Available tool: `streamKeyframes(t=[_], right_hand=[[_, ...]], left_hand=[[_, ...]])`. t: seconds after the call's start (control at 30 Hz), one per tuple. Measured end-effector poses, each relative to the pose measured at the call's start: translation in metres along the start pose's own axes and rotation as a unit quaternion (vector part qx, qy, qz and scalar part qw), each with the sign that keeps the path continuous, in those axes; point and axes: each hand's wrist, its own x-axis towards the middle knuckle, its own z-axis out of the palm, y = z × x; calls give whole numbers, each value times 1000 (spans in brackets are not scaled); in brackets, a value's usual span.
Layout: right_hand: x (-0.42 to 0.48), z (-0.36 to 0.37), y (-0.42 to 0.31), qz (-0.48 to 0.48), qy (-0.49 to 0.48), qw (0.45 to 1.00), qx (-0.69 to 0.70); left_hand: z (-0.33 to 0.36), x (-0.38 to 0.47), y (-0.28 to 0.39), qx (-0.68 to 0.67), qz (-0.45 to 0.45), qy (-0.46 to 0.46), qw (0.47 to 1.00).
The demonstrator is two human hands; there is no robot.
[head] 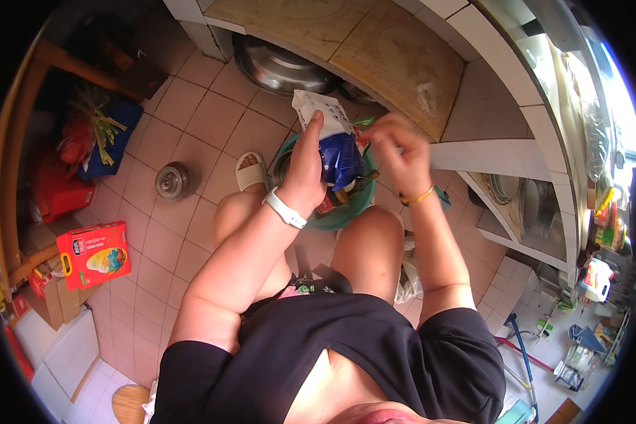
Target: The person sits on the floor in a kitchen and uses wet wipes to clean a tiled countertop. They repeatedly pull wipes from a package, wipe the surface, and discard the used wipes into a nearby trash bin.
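My left hand [308,167], with a white watch band at its wrist, grips a white and blue plastic packet [342,159] that bears printing. The packet is held above a teal plastic basin [361,208] between my knees. Inside the basin lie a brown glass bottle [370,179] and other packages, partly hidden by the packet and my left hand. To the right of the packet is my right hand [403,153], slightly blurred, with its fingers curled together near a small green piece of packaging [363,121]. Whether those fingers pinch anything is not clear.
A lidded glass jar [174,181] stands on the tiled floor at left, beyond it a red carton [96,255]. A large steel bowl [291,69] sits under the tiled counter [397,58] ahead. Leafy stalks [103,127] lie on a blue container. Pans [535,206] fill a lower shelf at right.
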Motion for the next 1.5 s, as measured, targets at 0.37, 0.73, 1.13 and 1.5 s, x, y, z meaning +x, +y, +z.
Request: streamKeyframes(t=[0.37,0.73,1.13,1.5], right_hand=[[-20,14,-13,27,6,998,-60],[-22,25,20,37,-12,996,-80],[-11,33,22,39,-16,997,-66],[-12,41,36,-14,21,997,-71]], left_hand=[[6,3,-14,25,15,8,1000],[5,5,-19,36,-3,10,999],[10,1,-20,192,152,-7,969],[18,-13,-4,213,85,-41,972]])
